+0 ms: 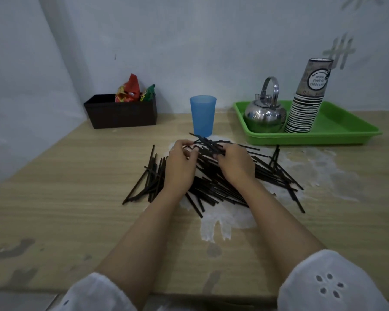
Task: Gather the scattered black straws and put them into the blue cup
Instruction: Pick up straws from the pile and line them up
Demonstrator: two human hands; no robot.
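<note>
Both my left hand (179, 163) and right hand (235, 163) grip tangled black straws (211, 188). Stray ends could topple the blue cup (202, 115) beyond.

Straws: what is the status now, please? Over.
Hands: left hand and right hand both grip black straws atop pile. Upright blue cup behind, no straws showing inside. Nothing between pile and cup.

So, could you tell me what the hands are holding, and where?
A bunch of black straws: the left hand grips its left part, the right hand its right part.
</note>
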